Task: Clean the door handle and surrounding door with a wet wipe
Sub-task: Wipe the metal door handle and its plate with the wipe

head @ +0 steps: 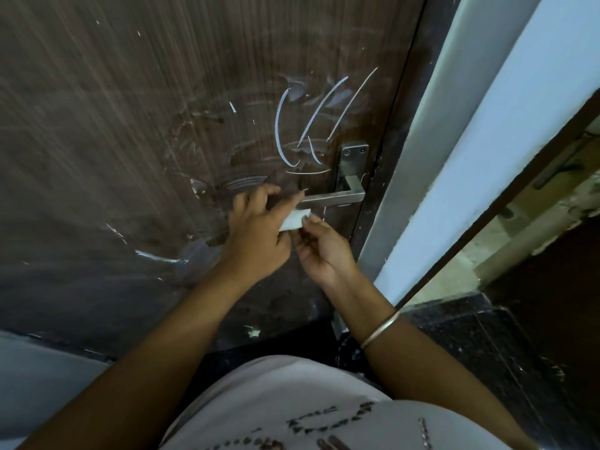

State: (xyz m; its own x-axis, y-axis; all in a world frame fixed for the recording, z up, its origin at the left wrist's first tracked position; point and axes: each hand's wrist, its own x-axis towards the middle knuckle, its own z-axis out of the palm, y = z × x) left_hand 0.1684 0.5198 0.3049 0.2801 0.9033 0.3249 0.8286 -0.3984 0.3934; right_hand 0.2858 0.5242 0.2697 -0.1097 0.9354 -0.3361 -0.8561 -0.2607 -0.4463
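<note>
A dark brown wooden door (136, 131) fills the view, marked with white scratches and smears. Its steel lever handle (334, 198) sticks out leftward from a metal plate (352, 160) near the door's right edge. A small folded white wet wipe (293, 220) sits just below the lever's free end. My left hand (256, 232) holds the wipe with curled fingers, close to the lever's tip. My right hand (321, 245) pinches the wipe's right edge with thumb and fingertips. A metal bangle circles my right wrist.
A white and pale blue door frame (470, 151) runs diagonally to the right of the door. Beyond it lies a dark speckled stone threshold (461, 326) and a second dark door edge (552, 254). White scratch arcs (292, 125) sit above the handle.
</note>
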